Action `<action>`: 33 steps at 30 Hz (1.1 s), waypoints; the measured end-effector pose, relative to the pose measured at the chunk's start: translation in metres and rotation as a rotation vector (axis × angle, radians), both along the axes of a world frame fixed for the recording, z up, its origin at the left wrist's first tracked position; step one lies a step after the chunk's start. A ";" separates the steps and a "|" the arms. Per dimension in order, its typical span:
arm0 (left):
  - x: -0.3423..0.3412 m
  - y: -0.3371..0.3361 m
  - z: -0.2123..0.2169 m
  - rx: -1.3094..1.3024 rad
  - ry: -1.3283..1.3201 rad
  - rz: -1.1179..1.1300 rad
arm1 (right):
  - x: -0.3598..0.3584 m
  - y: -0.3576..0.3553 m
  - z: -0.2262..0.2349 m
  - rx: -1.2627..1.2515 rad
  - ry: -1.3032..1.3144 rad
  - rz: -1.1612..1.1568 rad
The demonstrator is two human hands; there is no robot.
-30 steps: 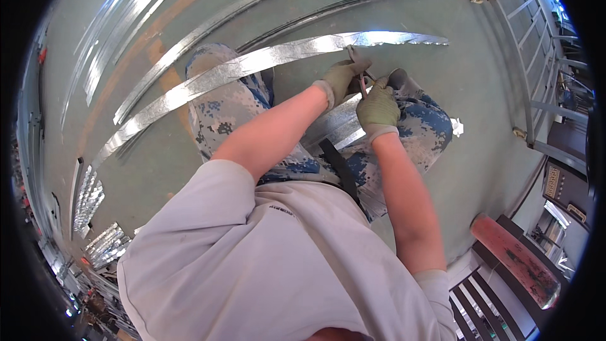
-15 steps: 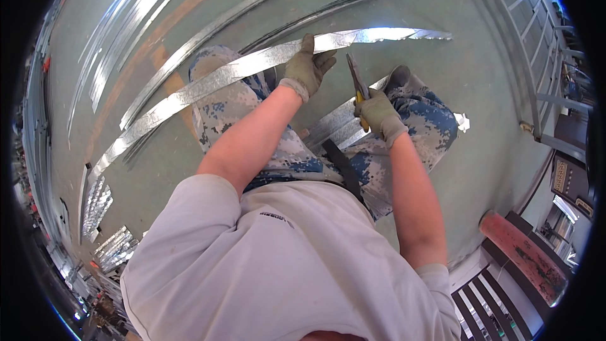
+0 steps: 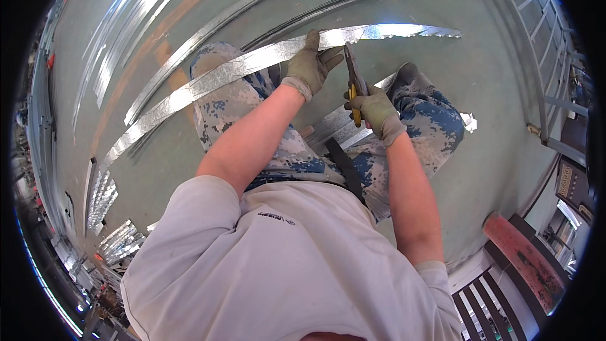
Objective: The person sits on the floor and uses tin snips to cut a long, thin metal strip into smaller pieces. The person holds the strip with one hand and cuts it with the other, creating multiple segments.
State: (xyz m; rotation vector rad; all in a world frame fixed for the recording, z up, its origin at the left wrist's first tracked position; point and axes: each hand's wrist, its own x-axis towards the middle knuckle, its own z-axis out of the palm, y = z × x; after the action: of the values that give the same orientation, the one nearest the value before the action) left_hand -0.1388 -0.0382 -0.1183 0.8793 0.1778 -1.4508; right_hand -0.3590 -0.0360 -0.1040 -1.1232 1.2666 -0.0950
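At the metal strip, snips now sit closer.

Cannot see the strip beneath the left hand, nor all the snips within the right hand. Can follow the shirt only to the lower edge. Cannot identify the tiny clutter at lower left.

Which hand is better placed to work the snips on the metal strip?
The right hand, I'd judge: it grips the yellow-handled snips, tips close to the metal strip, while the left hand is at the strip and holds no tool.
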 end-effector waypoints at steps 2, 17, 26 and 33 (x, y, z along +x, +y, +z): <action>0.000 0.000 0.000 0.026 0.007 0.008 | 0.000 0.001 -0.002 0.004 -0.063 -0.034; 0.002 -0.003 -0.008 0.063 -0.083 0.019 | 0.009 -0.001 0.017 0.315 -0.293 -0.192; 0.005 -0.001 -0.009 0.054 -0.078 0.016 | 0.025 0.008 0.001 0.002 0.071 -0.086; 0.007 -0.001 -0.013 0.048 -0.084 -0.033 | 0.031 0.011 -0.006 -0.493 0.604 0.257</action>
State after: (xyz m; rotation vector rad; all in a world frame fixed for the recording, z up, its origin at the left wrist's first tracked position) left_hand -0.1318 -0.0388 -0.1314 0.9846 0.1362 -1.4424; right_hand -0.3283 -0.0245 -0.1099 -1.8228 1.6639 0.1458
